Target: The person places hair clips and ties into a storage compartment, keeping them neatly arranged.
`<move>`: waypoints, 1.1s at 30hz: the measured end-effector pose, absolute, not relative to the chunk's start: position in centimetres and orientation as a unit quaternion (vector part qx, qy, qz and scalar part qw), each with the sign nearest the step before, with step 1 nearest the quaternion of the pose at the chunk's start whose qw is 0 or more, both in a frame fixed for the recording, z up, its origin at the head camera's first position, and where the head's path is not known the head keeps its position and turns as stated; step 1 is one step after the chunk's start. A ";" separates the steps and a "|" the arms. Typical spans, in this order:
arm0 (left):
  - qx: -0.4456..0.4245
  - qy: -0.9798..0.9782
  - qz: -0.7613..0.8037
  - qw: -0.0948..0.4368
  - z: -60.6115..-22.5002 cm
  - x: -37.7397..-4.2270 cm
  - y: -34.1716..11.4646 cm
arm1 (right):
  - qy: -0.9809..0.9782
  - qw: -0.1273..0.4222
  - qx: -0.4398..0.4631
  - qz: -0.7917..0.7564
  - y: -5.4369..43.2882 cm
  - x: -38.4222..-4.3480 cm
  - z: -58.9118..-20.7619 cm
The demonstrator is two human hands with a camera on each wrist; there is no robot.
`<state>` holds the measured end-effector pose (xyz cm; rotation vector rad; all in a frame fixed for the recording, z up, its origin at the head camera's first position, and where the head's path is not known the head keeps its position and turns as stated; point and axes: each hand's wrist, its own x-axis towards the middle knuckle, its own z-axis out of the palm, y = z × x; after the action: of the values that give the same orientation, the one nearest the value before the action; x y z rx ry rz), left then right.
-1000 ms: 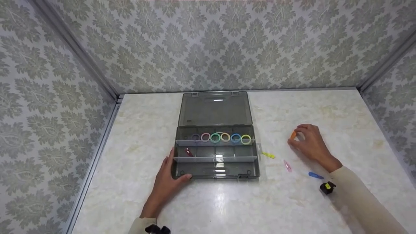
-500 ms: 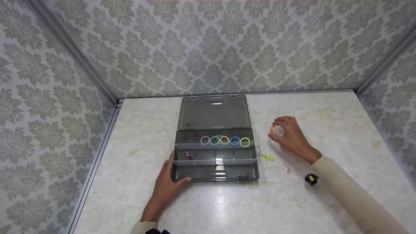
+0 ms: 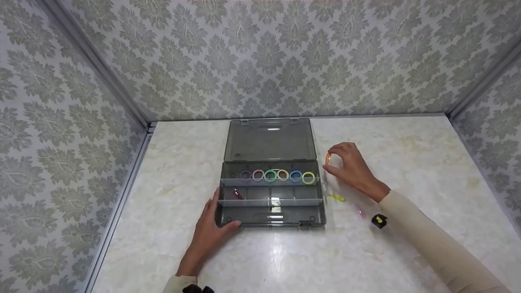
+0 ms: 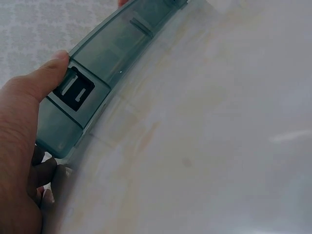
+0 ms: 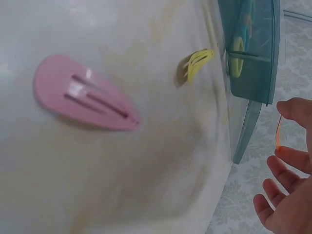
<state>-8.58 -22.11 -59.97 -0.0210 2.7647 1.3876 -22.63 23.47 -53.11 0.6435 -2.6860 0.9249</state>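
Observation:
A smoky grey divided box (image 3: 248, 212) lies with its lid raised back. My left hand (image 3: 209, 228) grips its front left corner, thumb over the front edge beside the dark latch (image 4: 76, 90), fingers along the side. Right of the box, my right hand (image 3: 353, 167) pinches an orange hair clip (image 3: 328, 159) between thumb and index finger; the right wrist view shows it edge-on. In the middle row sits a dark red hair clip (image 3: 237, 194). A yellow hair clip (image 3: 336, 197) and a pink one (image 5: 78, 95) lie on the table to the right.
Several coloured hair rings, among them a yellow ring (image 3: 303, 178), stand in the box's back row against a clear divider (image 3: 270, 202). A black wrist device (image 3: 379, 221) hangs by the right sleeve. Patterned panels (image 3: 285, 61) enclose the table (image 3: 276, 256).
My right hand has carried the orange hair clip leftward to beside the box. The blue hair clip on the table has gone out of sight behind the right wrist device. My left hand stays put.

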 end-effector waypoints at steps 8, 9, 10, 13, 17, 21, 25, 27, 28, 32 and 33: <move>-0.010 0.895 0.446 0.028 -59.9 -8.6 -22.0 | -0.905 0.114 0.252 0.324 21.5 -22.6 -52.9; -0.012 0.895 0.445 0.029 -59.9 -8.6 -22.0 | -0.904 0.111 0.255 0.325 21.2 -22.5 -52.8; -0.014 0.895 0.445 0.030 -60.0 -8.6 -22.0 | -0.903 0.107 0.260 0.325 20.9 -22.5 -52.8; -0.017 0.895 0.445 0.032 -60.0 -8.5 -22.0 | -0.902 0.098 0.272 0.320 20.1 -22.4 -52.6; -0.016 0.894 0.446 0.030 -60.1 -8.6 -22.0 | -0.903 0.087 0.283 0.311 19.0 -22.3 -52.3; -0.013 0.895 0.445 0.027 -60.3 -8.6 -22.0 | -0.902 0.077 0.293 0.308 17.9 -22.3 -52.2; -0.012 0.894 0.447 0.025 -60.3 -8.7 -22.1 | -0.900 0.078 0.309 0.298 16.7 -22.3 -52.1; -0.014 0.894 0.447 0.026 -60.3 -8.7 -22.1 | -0.898 0.078 0.319 0.292 16.2 -22.4 -52.0; -0.014 0.894 0.447 0.026 -60.3 -8.7 -22.1 | -0.898 0.078 0.324 0.287 15.9 -22.4 -52.0; -0.018 0.895 0.445 0.031 -60.2 -8.6 -22.0 | -0.894 0.076 0.344 0.275 14.8 -22.3 -51.9; -0.019 0.895 0.445 0.031 -60.2 -8.6 -22.0 | -0.894 0.076 0.348 0.273 14.5 -22.3 -51.9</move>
<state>-8.59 -22.02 -60.19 -0.0573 2.7566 1.3716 -22.30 14.52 -51.85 1.0440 -2.6794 0.8183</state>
